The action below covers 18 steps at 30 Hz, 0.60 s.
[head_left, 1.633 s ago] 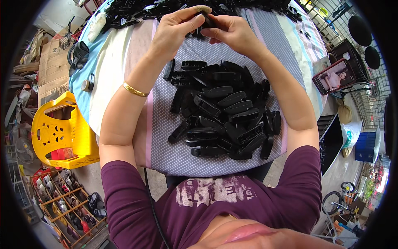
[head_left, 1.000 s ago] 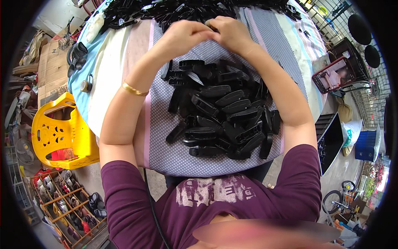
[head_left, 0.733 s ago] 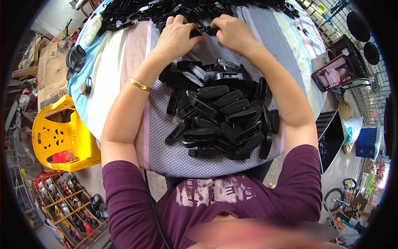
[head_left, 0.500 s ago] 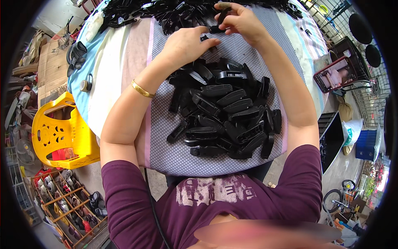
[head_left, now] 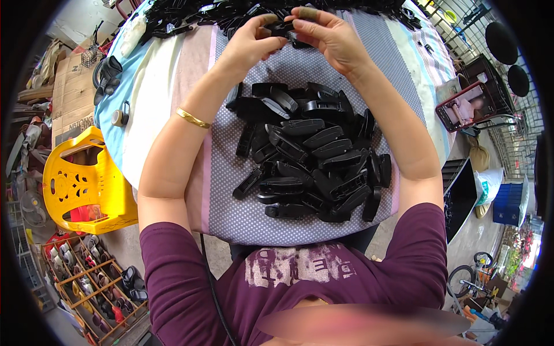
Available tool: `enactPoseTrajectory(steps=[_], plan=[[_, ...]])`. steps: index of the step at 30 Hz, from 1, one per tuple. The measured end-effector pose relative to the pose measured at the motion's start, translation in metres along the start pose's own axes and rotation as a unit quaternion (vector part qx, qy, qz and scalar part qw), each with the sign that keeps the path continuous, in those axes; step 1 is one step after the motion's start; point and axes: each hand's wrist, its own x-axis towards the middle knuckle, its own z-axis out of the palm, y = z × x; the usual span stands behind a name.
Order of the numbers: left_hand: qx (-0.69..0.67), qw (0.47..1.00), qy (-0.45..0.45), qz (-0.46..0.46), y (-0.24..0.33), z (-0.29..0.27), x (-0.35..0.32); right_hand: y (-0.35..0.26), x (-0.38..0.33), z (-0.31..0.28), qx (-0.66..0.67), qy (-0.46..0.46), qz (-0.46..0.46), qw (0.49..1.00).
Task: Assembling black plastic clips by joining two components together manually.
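At the far side of the table, my left hand (head_left: 249,45) and my right hand (head_left: 333,41) work close together, fingers bent. A small black plastic part (head_left: 281,27) lies between their fingertips; its outline merges with the dark heap behind it. The right thumb and forefinger pinch its right side, while the left thumb and fingers close around its left. Nearer to me spreads a pile of black, elongated plastic pieces (head_left: 323,137), curved and some hollow. Beyond my hands is a larger heap of black parts (head_left: 190,16).
A patterned cloth (head_left: 222,199) covers the table. Black straps (head_left: 107,78) and a small round item (head_left: 120,117) lie near its left edge. A phone (head_left: 466,107) is propped at the right. A yellow plastic chair (head_left: 109,199) stands left, above a shoe rack (head_left: 95,288).
My left hand has moved slightly up and left, its fingers lifting toward the far heap. The right fingertips have shifted left. The near pile's upper-left pieces, formerly partly covered, show more.
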Motion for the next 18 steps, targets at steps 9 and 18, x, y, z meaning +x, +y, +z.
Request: enactPoseTrajectory(steps=[9, 18], plan=[[0.028, 0.998, 0.048, -0.041, 0.012, 0.005, -0.006, -0.015, -0.015, 0.014, -0.404, -0.070, -0.121, 0.904], [-0.125, 0.990, 0.057, 0.037, 0.015, 0.012, -0.006, -0.010, -0.014, 0.006, -0.388, -0.039, -0.144, 0.910]])
